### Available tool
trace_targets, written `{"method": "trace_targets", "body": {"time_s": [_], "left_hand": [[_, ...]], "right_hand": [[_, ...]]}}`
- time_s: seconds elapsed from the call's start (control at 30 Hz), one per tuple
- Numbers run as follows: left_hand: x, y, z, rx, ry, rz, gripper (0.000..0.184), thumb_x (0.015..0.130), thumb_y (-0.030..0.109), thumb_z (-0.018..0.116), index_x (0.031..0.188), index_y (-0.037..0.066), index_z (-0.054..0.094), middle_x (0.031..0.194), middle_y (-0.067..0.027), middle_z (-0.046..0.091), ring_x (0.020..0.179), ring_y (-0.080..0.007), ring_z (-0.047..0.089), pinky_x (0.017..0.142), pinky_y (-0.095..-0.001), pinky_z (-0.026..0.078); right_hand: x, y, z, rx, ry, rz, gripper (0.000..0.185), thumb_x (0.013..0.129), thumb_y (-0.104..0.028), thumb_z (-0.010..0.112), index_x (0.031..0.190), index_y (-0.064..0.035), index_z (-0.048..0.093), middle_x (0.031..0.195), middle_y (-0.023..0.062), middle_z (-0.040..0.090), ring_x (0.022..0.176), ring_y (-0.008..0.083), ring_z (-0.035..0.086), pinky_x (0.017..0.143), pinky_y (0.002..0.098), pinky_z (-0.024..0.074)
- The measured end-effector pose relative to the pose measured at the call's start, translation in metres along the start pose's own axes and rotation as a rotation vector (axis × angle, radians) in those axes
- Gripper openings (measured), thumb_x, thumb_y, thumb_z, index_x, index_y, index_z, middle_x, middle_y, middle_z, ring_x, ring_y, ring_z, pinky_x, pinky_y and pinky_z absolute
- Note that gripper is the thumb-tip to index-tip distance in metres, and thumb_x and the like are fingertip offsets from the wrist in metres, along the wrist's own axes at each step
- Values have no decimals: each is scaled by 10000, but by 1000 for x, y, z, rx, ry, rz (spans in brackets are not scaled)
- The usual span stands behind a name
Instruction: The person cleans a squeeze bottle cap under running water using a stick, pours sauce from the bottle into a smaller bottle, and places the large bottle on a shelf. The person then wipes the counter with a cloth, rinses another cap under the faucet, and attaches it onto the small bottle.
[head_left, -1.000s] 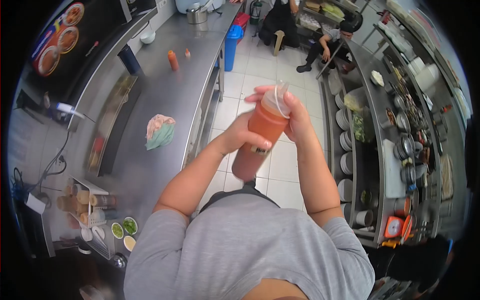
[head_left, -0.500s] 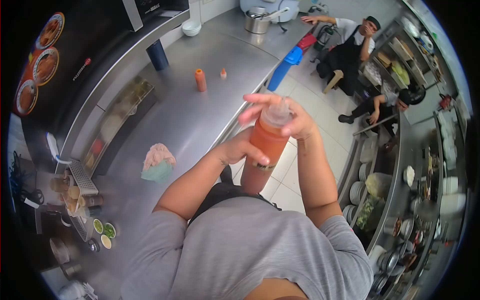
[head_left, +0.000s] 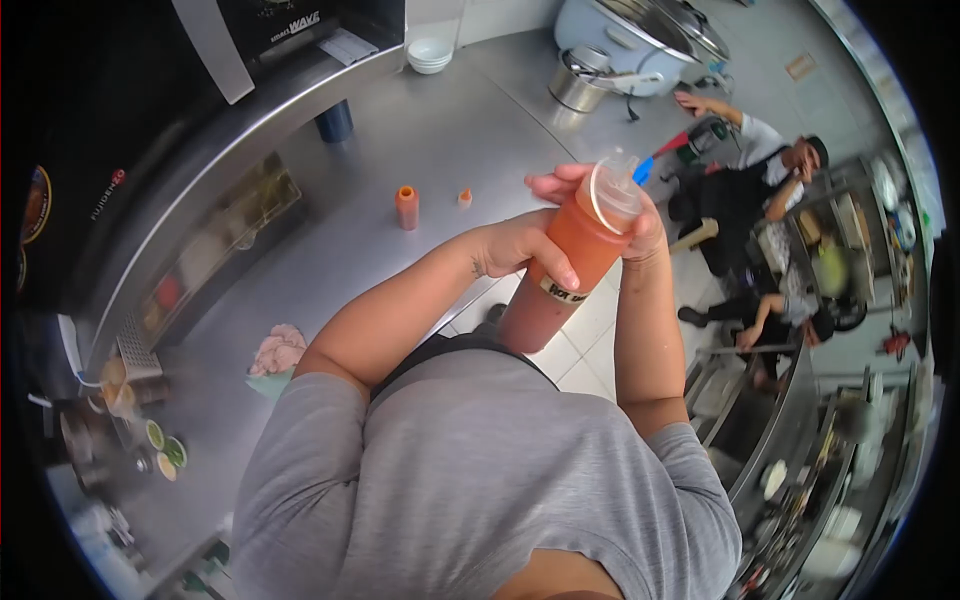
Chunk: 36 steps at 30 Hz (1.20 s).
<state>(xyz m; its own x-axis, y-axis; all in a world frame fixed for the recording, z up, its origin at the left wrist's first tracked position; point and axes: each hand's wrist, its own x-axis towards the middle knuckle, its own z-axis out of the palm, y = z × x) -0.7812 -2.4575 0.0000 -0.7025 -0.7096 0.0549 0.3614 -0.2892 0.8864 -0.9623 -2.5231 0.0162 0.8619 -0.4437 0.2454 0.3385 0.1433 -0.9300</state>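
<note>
A large squeeze bottle (head_left: pixel 562 262) with orange-red sauce and a partly readable label stands tilted in front of my body. My left hand (head_left: pixel 522 246) is closed round its middle, thumb across the front. At the top, my right hand (head_left: pixel 648 236) grips the clear nozzle cap (head_left: pixel 617 190) from behind, its fingers partly hidden. The cap sits at a slant; I cannot tell whether it is loose from the bottle. Beyond my hands, a small orange squeeze bottle (head_left: pixel 406 210) with an open top stands on the steel counter (head_left: pixel 350 220), beside an orange nozzle tip (head_left: pixel 465 198).
A pink cloth (head_left: pixel 278 350) lies on the counter near my left elbow. Garnish bowls (head_left: pixel 174 452) sit at lower left. A steel pot (head_left: pixel 580 88) and white bowls (head_left: pixel 430 56) stand at the back. Two people sit at right near shelves (head_left: pixel 850 225).
My view has shifted. Both hands and the big bottle are higher and further right in view. The right-hand fingers have closed in behind the cap, which now leans more.
</note>
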Motion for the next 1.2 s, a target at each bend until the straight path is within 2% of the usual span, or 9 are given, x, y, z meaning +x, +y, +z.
{"method": "trace_targets", "body": {"time_s": [0.17, 0.2, 0.4, 0.47, 0.53, 0.63, 0.7, 0.93, 1.2], "left_hand": [[56, 2, -32, 630, 801, 185, 661, 586, 104, 802, 1181, 56, 516, 1080, -50, 609, 981, -213, 592, 873, -321, 463], [68, 8, -36, 788, 993, 192, 652, 591, 99, 801, 1176, 59, 516, 1076, -47, 611, 967, -215, 598, 863, -320, 469], [80, 32, -64, 100, 437, 155, 728, 582, 65, 768, 1251, 65, 482, 1084, -54, 578, 1002, -183, 560, 877, -330, 455], [97, 15, -79, -181, 368, 159, 743, 576, 55, 770, 1257, 63, 474, 1094, -58, 571, 1015, -182, 554, 881, -323, 451], [103, 9, -84, -83, 508, 257, 734, 587, 54, 769, 1257, 53, 471, 1103, -61, 572, 1035, -189, 552, 884, -322, 453], [115, 4, -78, 236, 1061, 271, 731, 567, 54, 776, 1237, 48, 485, 1063, -62, 597, 996, -197, 575, 857, -321, 468], [123, -3, -84, 568, 1439, 200, 726, 567, 58, 780, 1229, 57, 483, 1044, -53, 590, 966, -192, 578, 827, -319, 473], [91, 11, -84, 17, 777, 227, 669, 562, 31, 764, 1180, 44, 509, 1005, -57, 600, 901, -140, 587, 723, -285, 482], [101, -8, -94, 417, 1417, 377, 606, 647, 32, 742, 1192, 27, 479, 1035, -79, 603, 924, -182, 605, 783, -323, 498]], "right_hand": [[45, 2, -22, -779, 921, 71, 743, 702, -303, 812, 1255, 74, 489, 1209, 193, 576, 1131, 205, 547, 941, 323, 451], [43, 5, -39, -653, 789, 10, 767, 693, -322, 817, 1262, 70, 484, 1217, 185, 572, 1134, 209, 547, 945, 334, 449], [106, -27, -147, 170, -198, -58, 856, 637, -320, 810, 1310, 62, 444, 1312, 240, 496, 1258, 308, 462, 1081, 423, 301], [130, -34, -157, -96, -387, 102, 822, 631, -360, 807, 1275, 41, 489, 1283, 237, 523, 1182, 278, 517, 1033, 395, 353], [136, -34, -148, -171, -415, 162, 753, 648, -349, 791, 1247, 18, 523, 1243, 186, 573, 1103, 223, 568, 972, 367, 415], [125, -14, -130, -601, 290, 295, 705, 647, -296, 806, 1225, 11, 543, 1245, 187, 571, 1113, 229, 565, 980, 381, 413], [113, 5, -130, -653, 273, 204, 679, 656, -260, 802, 1223, 14, 547, 1255, 187, 564, 1129, 230, 556, 987, 380, 408], [156, 5, -168, 251, -528, 244, 646, 723, -268, 753, 1245, 39, 529, 1296, 194, 529, 1173, 244, 524, 992, 369, 403], [134, 33, -106, -541, 338, 124, 552, 705, -274, 783, 1133, 25, 603, 1043, 113, 657, 979, 197, 622, 834, 301, 491]]}}
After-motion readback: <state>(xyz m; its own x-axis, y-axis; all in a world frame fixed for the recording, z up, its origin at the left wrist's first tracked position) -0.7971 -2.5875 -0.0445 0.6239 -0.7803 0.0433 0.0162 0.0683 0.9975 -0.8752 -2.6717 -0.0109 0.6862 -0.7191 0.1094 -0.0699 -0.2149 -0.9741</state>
